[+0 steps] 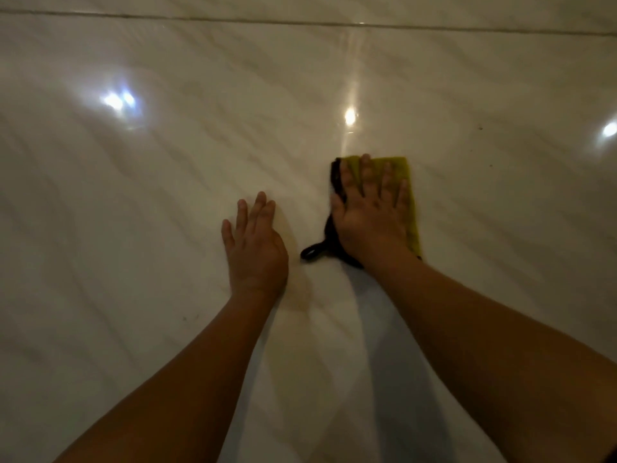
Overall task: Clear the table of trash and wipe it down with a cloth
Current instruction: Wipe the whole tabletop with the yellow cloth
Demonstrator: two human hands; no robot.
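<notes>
Right hand (370, 215), fingers straight and spread, presses flat on a folded yellow-green cloth (405, 195) with a black edge and hanging loop. Left hand (255, 245) lies open, palm down, just beside it on the bare surface (133, 212): glossy, pale, marble-veined, mirroring ceiling lights. Small dark specks dot the surface at right.

A pale, glossy tabletop (160, 235) with faint grey, marble-like veining fills the whole view in dim, warm light. A thin dark seam (300, 23) runs along its far side. Three lamp reflections shine on the surface: a double glint (117, 100) at far left, a starred glint (349, 115) in the middle and a third glint (609, 129) at the right edge. Tiny dark specks (480, 128) lie at far right.
</notes>
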